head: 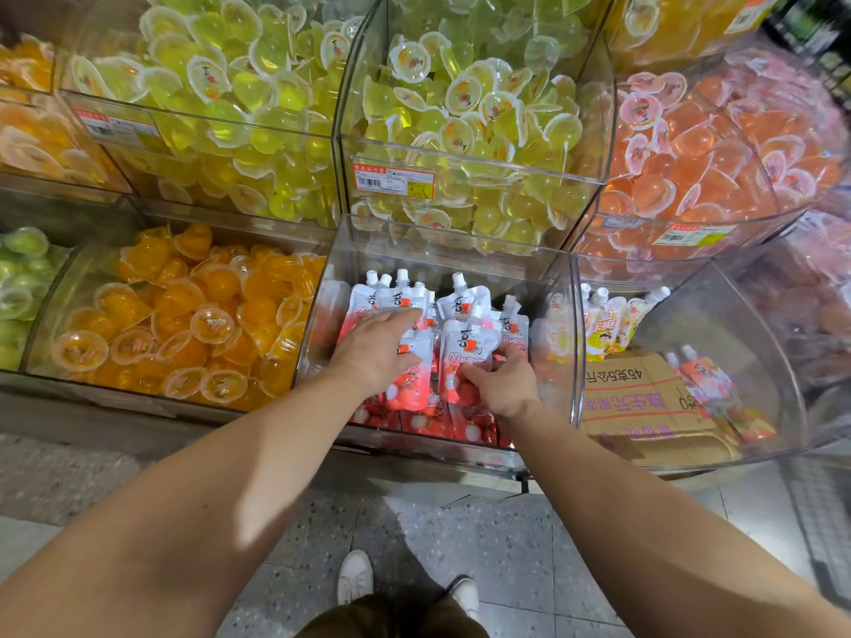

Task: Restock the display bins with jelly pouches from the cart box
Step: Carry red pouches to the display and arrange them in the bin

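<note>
Head view looks down into the clear display bin in the lower row, where both my hands are working among the red-and-white jelly pouches. My left hand lies flat on the pile with fingers straight, pressing the pouches toward the bin's left wall; I judge that keeps the standing ones from toppling while I set the next in place. My right hand has its fingers curled round the lower part of one pouch, holding it upright with its spout toward the bin's back wall, so it matches the row behind it and shows its printed front. More pouches lie flat along the bin's front edge beneath my wrists.

Next bin to the right holds yellow pouches at its back and a folded cardboard sheet on its floor. Bins above and to the left are heaped with jelly cups. No cart box shows here. I judge this bin is only partly filled.
</note>
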